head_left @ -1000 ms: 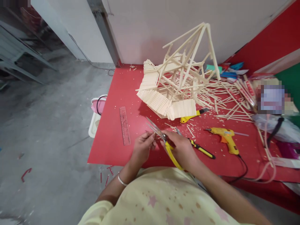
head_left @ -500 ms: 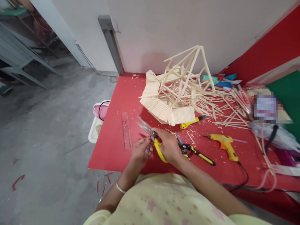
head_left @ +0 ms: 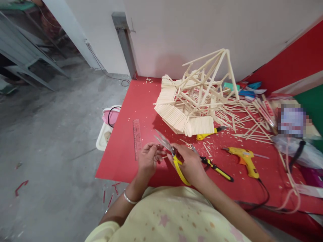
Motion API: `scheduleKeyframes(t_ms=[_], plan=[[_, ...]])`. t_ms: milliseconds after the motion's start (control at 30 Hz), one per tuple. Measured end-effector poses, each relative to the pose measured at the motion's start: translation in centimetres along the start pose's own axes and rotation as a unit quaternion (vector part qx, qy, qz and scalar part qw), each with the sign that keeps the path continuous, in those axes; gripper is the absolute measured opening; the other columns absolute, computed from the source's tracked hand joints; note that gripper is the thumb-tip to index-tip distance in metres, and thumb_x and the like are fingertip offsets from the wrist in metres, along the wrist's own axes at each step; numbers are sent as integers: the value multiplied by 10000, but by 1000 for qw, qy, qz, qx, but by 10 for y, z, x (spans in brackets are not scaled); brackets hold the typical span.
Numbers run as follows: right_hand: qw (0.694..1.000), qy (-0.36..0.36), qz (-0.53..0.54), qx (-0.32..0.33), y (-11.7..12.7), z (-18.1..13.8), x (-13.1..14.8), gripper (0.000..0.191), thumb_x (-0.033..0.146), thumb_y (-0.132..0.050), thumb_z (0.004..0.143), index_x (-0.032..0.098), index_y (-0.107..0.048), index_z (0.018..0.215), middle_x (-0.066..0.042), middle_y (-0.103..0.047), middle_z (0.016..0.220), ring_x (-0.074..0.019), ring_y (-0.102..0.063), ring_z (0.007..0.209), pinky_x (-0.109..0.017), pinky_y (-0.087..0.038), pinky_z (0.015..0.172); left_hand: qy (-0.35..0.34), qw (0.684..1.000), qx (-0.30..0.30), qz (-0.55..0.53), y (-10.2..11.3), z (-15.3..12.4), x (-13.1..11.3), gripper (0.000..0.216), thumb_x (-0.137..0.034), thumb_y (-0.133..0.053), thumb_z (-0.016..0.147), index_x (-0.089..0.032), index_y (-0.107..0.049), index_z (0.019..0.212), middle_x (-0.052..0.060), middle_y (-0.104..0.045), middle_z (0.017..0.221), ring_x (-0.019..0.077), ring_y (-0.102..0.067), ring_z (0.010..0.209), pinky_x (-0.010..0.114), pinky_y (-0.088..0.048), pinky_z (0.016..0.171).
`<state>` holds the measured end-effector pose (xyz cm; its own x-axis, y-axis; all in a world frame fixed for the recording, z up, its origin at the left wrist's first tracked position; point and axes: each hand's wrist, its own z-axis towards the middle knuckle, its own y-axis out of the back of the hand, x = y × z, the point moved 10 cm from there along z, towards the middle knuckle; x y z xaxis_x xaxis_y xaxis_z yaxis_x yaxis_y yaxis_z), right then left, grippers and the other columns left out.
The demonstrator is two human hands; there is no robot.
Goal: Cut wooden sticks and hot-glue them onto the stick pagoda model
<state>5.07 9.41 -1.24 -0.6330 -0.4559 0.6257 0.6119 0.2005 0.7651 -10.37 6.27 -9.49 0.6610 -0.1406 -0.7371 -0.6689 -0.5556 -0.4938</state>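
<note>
Starting at the left edge of the red tabletop [head_left: 141, 101]: a white plastic socket box [head_left: 103, 137] sits just off the board, with a black cable looped over it. A clear plastic ruler [head_left: 137, 138] lies flat near the front-left corner, roughly parallel to the left edge, probably parked within reach for measuring. The left hand [head_left: 147, 160] hovers just right of it, fingers curled narrow toward the blades; whether they pinch a sliver of stick is too small to tell. Yellow-handled steel scissors [head_left: 166, 145] are held above the front edge, blades parted and pointing back-left. The right hand [head_left: 191, 165] is closed around the handle, a cutting hold by my judgement. Black-and-yellow cutting pliers [head_left: 217, 168] lie just right of that hand. Toward the back edge, a pale wooden-stick frame model [head_left: 199, 94] stands tilted, with a yellow utility knife [head_left: 208, 134] at its foot. A yellow hot-glue gun [head_left: 246, 160] rests further right, its cord trailing toward the front edge. Loose wooden sticks [head_left: 244, 116] are scattered behind it.
</note>
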Motion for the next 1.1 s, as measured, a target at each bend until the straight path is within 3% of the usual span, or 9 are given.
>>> scheduleKeyframes(t_ms=[200, 367, 467, 600, 733, 800, 900, 1000, 1100], plan=[[994, -22, -100, 21, 17, -15, -9, 417, 419, -615, 946, 250, -590, 1327, -88, -696, 1142, -252, -652, 1043, -347, -493, 883, -39, 997, 57, 36, -11, 0, -5, 373, -373, -892, 645, -145, -665, 833, 2, -690, 599, 90, -557, 412, 194, -441, 405], [966, -52, -250, 41, 28, -24, -23, 473, 406, -610, 932, 235, -577, 1371, -101, -695, 1010, -268, -653, 923, -332, -466, 721, -71, 990, 106, 63, -27, -20, -20, 257, -374, -819, 768, -150, -697, 803, 12, -682, 668, 85, -572, 480, 184, -424, 409], [951, -15, -306, 26, 30, -24, -17, 491, 350, -667, 876, 224, -608, 1347, -92, -695, 955, -253, -634, 864, -316, -430, 675, -75, 980, 163, 90, -42, -33, -25, 230, -369, -787, 810, -149, -727, 838, 39, -715, 757, 94, -592, 498, 208, -451, 426], [956, 57, -288, 28, 12, -25, -5, 398, 287, -693, 833, 215, -688, 1225, -93, -707, 940, -236, -619, 860, -327, -439, 736, -60, 983, 144, 97, -46, -32, -22, 243, -359, -803, 796, -150, -754, 908, 32, -708, 690, 97, -580, 481, 213, -462, 428], [973, 53, -222, 40, 5, -26, -9, 367, 306, -712, 836, 232, -702, 1195, -101, -708, 1024, -261, -620, 963, -367, -469, 812, -60, 983, 144, 97, -59, -26, -22, 249, -352, -796, 803, -156, -759, 950, 25, -697, 671, 92, -575, 476, 204, -458, 421], [985, 51, -167, 11, 17, -24, -8, 257, 300, -684, 882, 237, -721, 1129, -86, -719, 1028, -240, -628, 976, -366, -481, 851, -62, 982, 150, 94, -68, -26, -24, 238, -361, -777, 819, -154, -756, 936, 19, -691, 671, 80, -561, 455, 198, -449, 410], [990, 56, -78, -104, 55, -19, -2, 149, 242, -628, 938, 227, -731, 1045, -70, -735, 998, -196, -649, 936, -350, -499, 889, -55, 982, 155, 93, -80, -25, -24, 258, -367, -781, 805, -147, -748, 936, 8, -681, 660, 62, -523, 408, 195, -437, 396], [971, 65, -37, -226, 93, -15, 7, 113, 222, -671, 913, 236, -728, 1010, -63, -724, 950, -187, -648, 887, -348, -520, 851, -27, 980, 164, 108, -88, -24, -18, 313, -355, -767, 810, -141, -736, 1037, -1, -673, 644, 60, -511, 392, 202, -444, 411], [953, 97, -52, -283, 112, -6, 21, 155, 202, -718, 882, 249, -721, 1029, -51, -702, 905, -182, -630, 852, -346, -517, 812, -27, 974, 178, 136, -93, -24, -15, 346, -333, -735, 838, -143, -720, 1126, -8, -663, 638, 61, -510, 403, 202, -438, 434]])
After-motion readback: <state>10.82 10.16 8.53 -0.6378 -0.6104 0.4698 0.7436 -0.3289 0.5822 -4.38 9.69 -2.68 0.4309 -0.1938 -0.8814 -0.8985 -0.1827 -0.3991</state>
